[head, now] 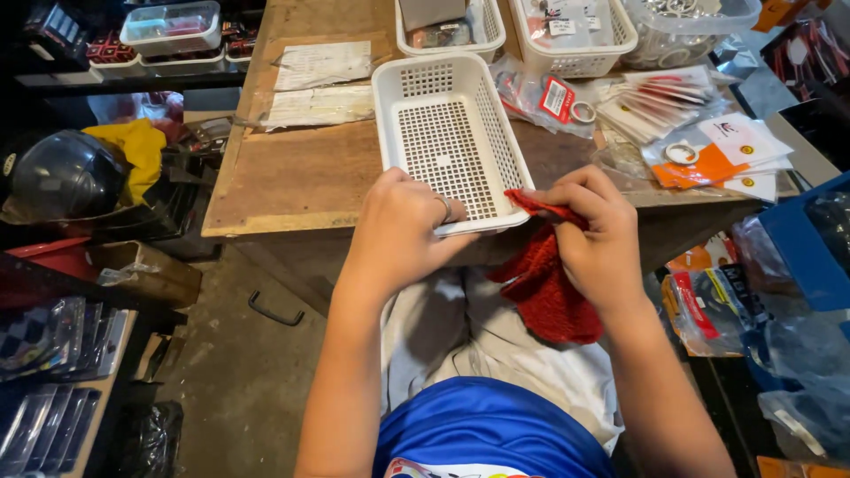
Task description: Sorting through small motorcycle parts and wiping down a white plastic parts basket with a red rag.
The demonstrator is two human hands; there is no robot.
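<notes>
An empty white perforated plastic basket [425, 84] lies on the wooden table [301, 177], its near end hanging over the table's front edge. My left hand [398, 230] grips the basket's near rim, with a ring on one finger. My right hand [598, 235] holds a red cloth [549, 296] bunched against the basket's near right corner. The cloth hangs down over my lap.
Two more white baskets [482, 35] with packaged goods stand at the table's back. Small packets and ring parts [708, 146] lie at the right. Papers [320, 84] rest at the left. A black helmet [62, 177] and boxes sit on the floor at left, a blue bin [810, 239] at right.
</notes>
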